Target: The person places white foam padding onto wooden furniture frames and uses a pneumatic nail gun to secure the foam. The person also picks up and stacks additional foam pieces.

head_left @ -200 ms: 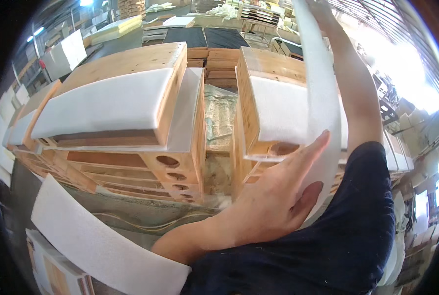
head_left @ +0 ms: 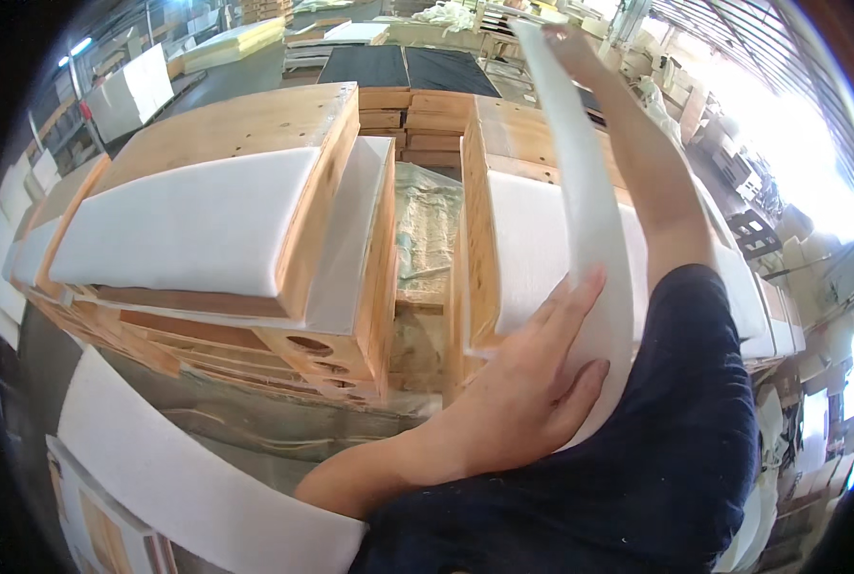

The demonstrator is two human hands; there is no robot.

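Note:
A long white foam strip (head_left: 594, 215) hangs across the right side of the view, curving down from the top. At its upper end my right hand (head_left: 565, 46) is closed on it, arm raised. My left hand (head_left: 518, 383) is lower down, its fingers stretched out and touching the strip's edge. Another white foam piece (head_left: 188, 450) runs down at the lower left and ends by my left arm. Beyond my hands are two stacks of wooden frames: the left frame (head_left: 226, 120) and the right frame (head_left: 482, 230), both with white padding on their front faces.
Between the two stacks is a gap with crumpled plastic sheeting (head_left: 425, 215). Behind it stand black-topped stacked boards (head_left: 365, 69). A padded wooden piece (head_left: 101, 526) is at the lower left. Yellowish foam slabs (head_left: 233, 46) lie at the back left.
My right hand has come down and left with the strip's upper end. My left hand has shifted slightly left, still against the strip. The view has tilted a little.

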